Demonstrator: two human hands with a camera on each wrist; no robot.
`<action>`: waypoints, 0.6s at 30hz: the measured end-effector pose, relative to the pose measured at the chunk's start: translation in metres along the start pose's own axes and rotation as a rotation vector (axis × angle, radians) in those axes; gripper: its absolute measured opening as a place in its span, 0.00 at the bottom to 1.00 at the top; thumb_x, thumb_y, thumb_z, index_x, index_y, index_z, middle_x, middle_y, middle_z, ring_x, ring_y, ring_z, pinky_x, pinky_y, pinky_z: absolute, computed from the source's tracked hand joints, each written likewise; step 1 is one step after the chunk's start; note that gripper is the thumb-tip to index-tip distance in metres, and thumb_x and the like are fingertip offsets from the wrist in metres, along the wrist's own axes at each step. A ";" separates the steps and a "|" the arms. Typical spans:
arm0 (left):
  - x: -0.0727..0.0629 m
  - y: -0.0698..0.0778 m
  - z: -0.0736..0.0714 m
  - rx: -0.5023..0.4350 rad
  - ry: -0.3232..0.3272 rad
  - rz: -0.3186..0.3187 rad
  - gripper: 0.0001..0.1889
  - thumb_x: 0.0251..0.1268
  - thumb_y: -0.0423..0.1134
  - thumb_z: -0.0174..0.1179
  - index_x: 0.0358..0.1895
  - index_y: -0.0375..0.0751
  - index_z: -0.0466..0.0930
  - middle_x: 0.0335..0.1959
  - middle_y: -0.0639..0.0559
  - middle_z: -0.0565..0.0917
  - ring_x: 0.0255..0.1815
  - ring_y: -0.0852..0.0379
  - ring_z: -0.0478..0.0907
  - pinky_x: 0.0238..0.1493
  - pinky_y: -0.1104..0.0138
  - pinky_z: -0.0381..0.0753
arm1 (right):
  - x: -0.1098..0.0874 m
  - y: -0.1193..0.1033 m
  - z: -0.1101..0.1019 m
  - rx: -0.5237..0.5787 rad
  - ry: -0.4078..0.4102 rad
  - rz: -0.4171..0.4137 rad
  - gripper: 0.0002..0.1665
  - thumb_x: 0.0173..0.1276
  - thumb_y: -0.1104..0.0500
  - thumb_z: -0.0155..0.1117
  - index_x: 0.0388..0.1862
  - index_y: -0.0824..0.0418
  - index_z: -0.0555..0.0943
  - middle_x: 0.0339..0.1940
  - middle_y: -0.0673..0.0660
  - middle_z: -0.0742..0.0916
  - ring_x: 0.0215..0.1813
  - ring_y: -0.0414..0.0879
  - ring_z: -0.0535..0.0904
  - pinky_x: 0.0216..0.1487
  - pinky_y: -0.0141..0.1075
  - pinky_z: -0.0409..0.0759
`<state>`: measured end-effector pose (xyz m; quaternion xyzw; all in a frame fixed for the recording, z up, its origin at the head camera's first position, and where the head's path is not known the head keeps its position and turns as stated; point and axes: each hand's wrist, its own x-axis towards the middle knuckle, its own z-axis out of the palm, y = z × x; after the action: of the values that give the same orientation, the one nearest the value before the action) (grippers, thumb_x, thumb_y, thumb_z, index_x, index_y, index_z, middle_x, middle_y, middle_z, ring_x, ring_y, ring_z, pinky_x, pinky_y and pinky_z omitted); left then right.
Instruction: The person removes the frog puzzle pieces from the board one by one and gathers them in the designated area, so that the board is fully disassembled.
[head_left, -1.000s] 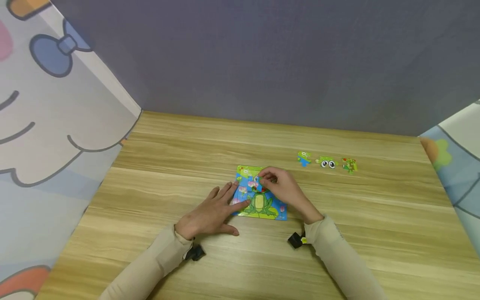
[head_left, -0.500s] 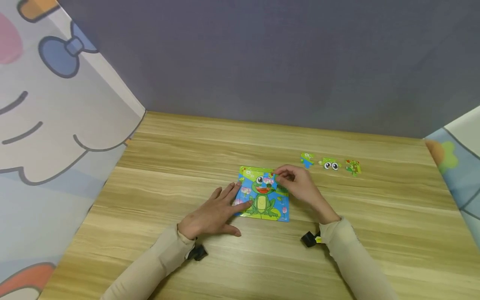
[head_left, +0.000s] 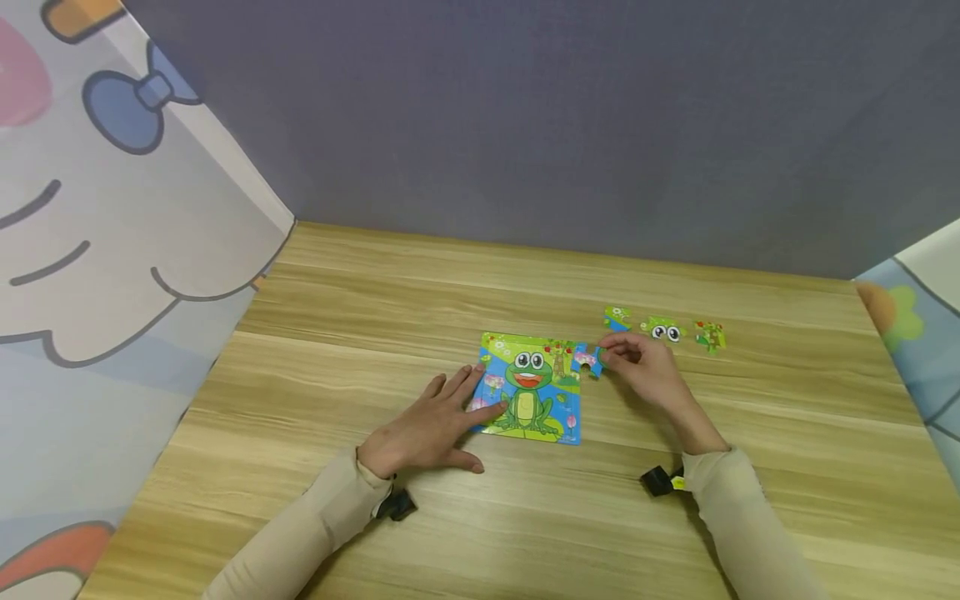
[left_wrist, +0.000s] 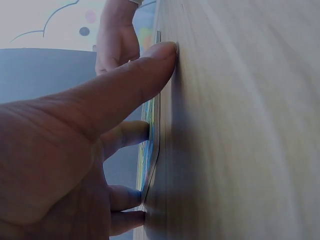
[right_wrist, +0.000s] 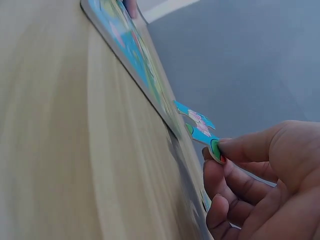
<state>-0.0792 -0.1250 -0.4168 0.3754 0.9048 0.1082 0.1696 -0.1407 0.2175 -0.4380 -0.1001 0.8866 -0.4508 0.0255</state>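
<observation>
A square frog puzzle board (head_left: 542, 398) lies on the wooden table. My left hand (head_left: 431, 425) rests on its left side with fingers spread; the left wrist view shows fingertips (left_wrist: 131, 196) on the board's edge and the thumb along the table. Just right of the board, my right hand (head_left: 648, 371) pinches a blue puzzle piece (head_left: 586, 359) with a pink flower and a bit of green. In the right wrist view this piece (right_wrist: 199, 123) is raised off the table, held by its green end between thumb and fingers.
Behind my right hand lie three loose puzzle pieces: a green and blue one (head_left: 617, 317), one with frog eyes (head_left: 663, 329), and one with a tree (head_left: 709, 335). A grey panel (head_left: 555, 125) stands along the table's back edge.
My right hand has carried the flower piece from over the board's middle rightward past its right edge, uncovering the frog's face. My left hand stays on the board. The view has shifted slightly.
</observation>
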 end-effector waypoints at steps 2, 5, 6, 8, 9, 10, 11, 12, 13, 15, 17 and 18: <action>0.000 0.000 0.000 0.001 0.000 -0.001 0.45 0.57 0.63 0.67 0.78 0.56 0.61 0.82 0.30 0.43 0.82 0.31 0.46 0.73 0.34 0.56 | -0.002 0.003 -0.006 -0.012 0.008 0.004 0.10 0.71 0.64 0.63 0.47 0.69 0.84 0.41 0.66 0.88 0.37 0.25 0.77 0.41 0.22 0.77; 0.000 0.000 0.000 0.003 0.001 0.000 0.45 0.57 0.63 0.67 0.78 0.56 0.61 0.82 0.30 0.43 0.82 0.31 0.46 0.73 0.34 0.57 | -0.005 0.007 -0.013 -0.012 0.015 0.014 0.11 0.72 0.64 0.63 0.48 0.69 0.84 0.41 0.67 0.88 0.37 0.26 0.77 0.41 0.22 0.77; 0.000 0.000 0.001 0.004 0.002 0.000 0.45 0.57 0.63 0.67 0.78 0.56 0.61 0.82 0.30 0.43 0.82 0.31 0.46 0.73 0.34 0.57 | -0.005 0.008 -0.015 -0.017 0.015 0.020 0.11 0.72 0.63 0.62 0.48 0.69 0.84 0.42 0.67 0.88 0.37 0.25 0.77 0.41 0.21 0.77; 0.000 0.000 0.001 0.004 0.004 0.000 0.45 0.57 0.63 0.67 0.78 0.56 0.62 0.82 0.30 0.43 0.82 0.31 0.46 0.73 0.34 0.57 | -0.006 0.011 -0.018 -0.021 0.019 0.021 0.11 0.73 0.63 0.62 0.49 0.69 0.84 0.42 0.67 0.88 0.37 0.25 0.77 0.40 0.21 0.77; 0.000 0.000 0.001 0.006 0.004 0.001 0.45 0.57 0.63 0.67 0.78 0.56 0.62 0.82 0.30 0.43 0.82 0.30 0.46 0.73 0.33 0.57 | -0.006 0.012 -0.020 -0.022 0.022 0.023 0.12 0.73 0.63 0.62 0.49 0.69 0.84 0.42 0.67 0.88 0.37 0.25 0.76 0.40 0.21 0.77; 0.000 0.000 0.001 0.007 0.005 0.001 0.45 0.56 0.63 0.67 0.78 0.56 0.62 0.82 0.30 0.43 0.82 0.31 0.46 0.73 0.34 0.57 | -0.006 0.013 -0.021 -0.026 0.027 0.023 0.12 0.73 0.63 0.62 0.49 0.69 0.84 0.43 0.68 0.88 0.37 0.24 0.76 0.40 0.21 0.77; 0.000 0.000 0.001 0.007 0.005 0.001 0.45 0.57 0.63 0.67 0.78 0.56 0.62 0.82 0.30 0.43 0.82 0.31 0.46 0.73 0.33 0.57 | -0.006 0.014 -0.022 -0.031 0.031 0.024 0.12 0.73 0.63 0.62 0.49 0.69 0.84 0.43 0.68 0.88 0.37 0.24 0.76 0.40 0.21 0.76; 0.000 0.000 0.001 0.008 0.004 0.001 0.45 0.57 0.63 0.67 0.78 0.56 0.61 0.82 0.30 0.43 0.82 0.31 0.46 0.73 0.33 0.57 | -0.006 0.015 -0.023 -0.040 0.035 0.024 0.12 0.72 0.64 0.62 0.49 0.69 0.84 0.43 0.68 0.88 0.37 0.23 0.76 0.40 0.20 0.76; 0.000 0.000 0.001 0.008 0.004 0.002 0.45 0.57 0.63 0.67 0.78 0.56 0.61 0.82 0.30 0.43 0.82 0.31 0.46 0.73 0.33 0.57 | -0.006 0.016 -0.024 -0.050 0.041 0.024 0.12 0.72 0.64 0.62 0.49 0.69 0.85 0.43 0.68 0.88 0.37 0.23 0.76 0.40 0.20 0.76; 0.001 0.000 0.001 0.010 0.003 0.003 0.45 0.57 0.63 0.67 0.78 0.56 0.61 0.82 0.30 0.43 0.82 0.31 0.46 0.73 0.33 0.57 | -0.006 0.018 -0.025 -0.078 0.051 0.029 0.11 0.72 0.64 0.62 0.49 0.69 0.85 0.42 0.67 0.89 0.36 0.22 0.75 0.39 0.20 0.75; 0.001 0.000 0.001 0.007 0.004 0.003 0.45 0.57 0.63 0.67 0.78 0.56 0.61 0.82 0.30 0.43 0.82 0.31 0.46 0.73 0.33 0.57 | -0.006 0.019 -0.026 -0.105 0.057 0.036 0.11 0.72 0.65 0.62 0.48 0.68 0.85 0.41 0.67 0.89 0.35 0.21 0.74 0.39 0.20 0.75; 0.000 0.000 0.001 0.007 0.003 0.003 0.45 0.57 0.63 0.67 0.78 0.56 0.61 0.82 0.30 0.43 0.82 0.31 0.46 0.73 0.34 0.57 | -0.006 0.020 -0.027 -0.120 0.059 0.038 0.11 0.71 0.65 0.63 0.48 0.68 0.85 0.41 0.67 0.89 0.34 0.22 0.74 0.38 0.20 0.75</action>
<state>-0.0789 -0.1245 -0.4178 0.3769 0.9049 0.1060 0.1668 -0.1418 0.2511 -0.4382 -0.0714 0.9141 -0.3992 0.0018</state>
